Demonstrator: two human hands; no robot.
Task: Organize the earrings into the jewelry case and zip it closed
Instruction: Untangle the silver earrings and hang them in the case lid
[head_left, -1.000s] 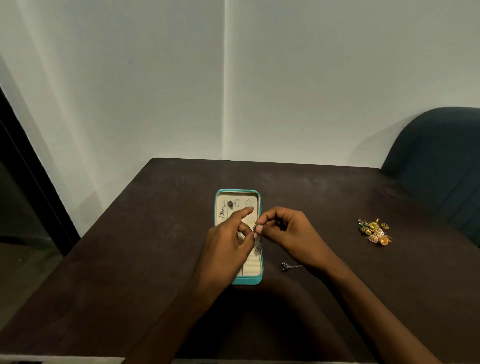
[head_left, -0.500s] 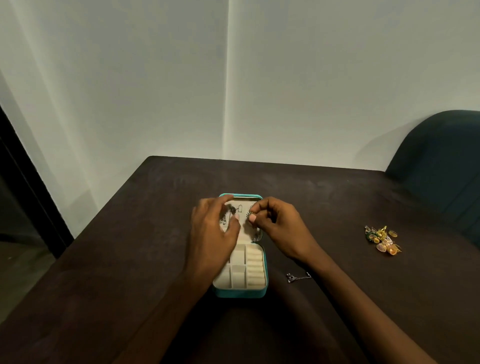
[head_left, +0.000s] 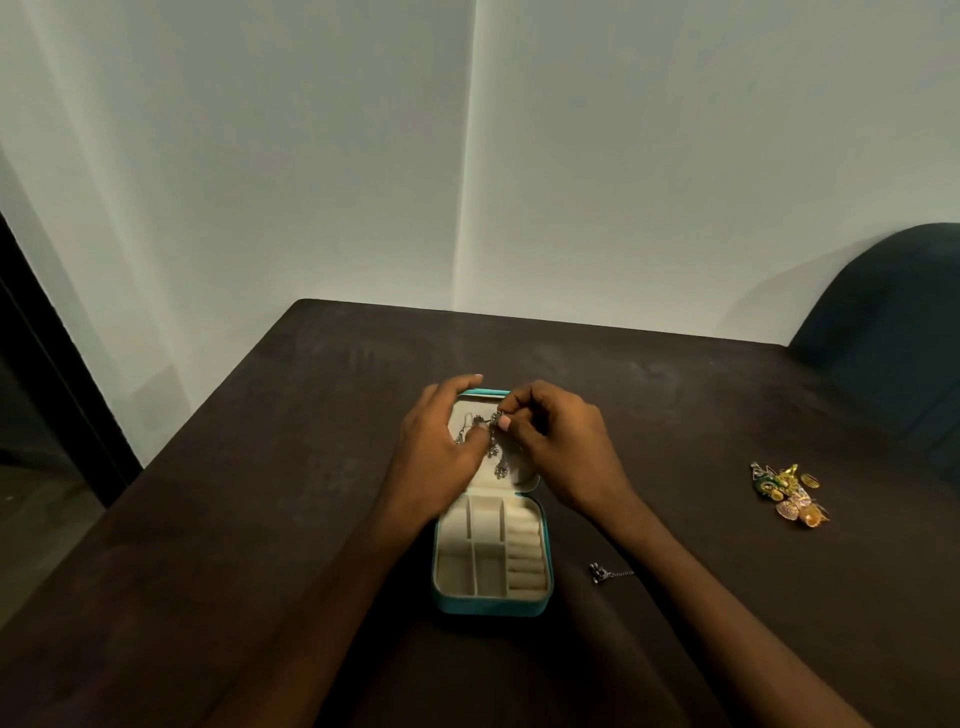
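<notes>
two hands: both work at the lid of the open case (head_left: 491, 605), which lies on the table (head_left: 208, 519) with its tray toward the person.
change, hands: a second ago both hands met over the middle of the case; now they sit farther up, at the lid's far end.
change, tray: the tray was hidden under the left hand then; now its cream compartments and ring rolls show in full.
change, view: the case and hands sit slightly higher and larger in view than half a second ago; the camera has shifted.
left hand (head_left: 441, 447): palm down over the lid's left side, fingers curved over its top edge, thumb near the hanging pieces; whether it grips the lid i cannot tell.
right hand (head_left: 563, 447): fingers curled tight, thumb and forefinger pinching a silver earring (head_left: 500, 418) against the lid's inner panel.
lid contents: a few silver dangling earrings (head_left: 500, 470) hang on the panel between the hands; detail is blurred.
loose earring (head_left: 605, 573): silver, on the table just right of the tray, below the right forearm.
gold pile (head_left: 787, 493): gold, green and orange earrings heaped well apart to the right.
chair (head_left: 893, 332): dark, beyond the table's right corner.
zip: case not closed.
</notes>
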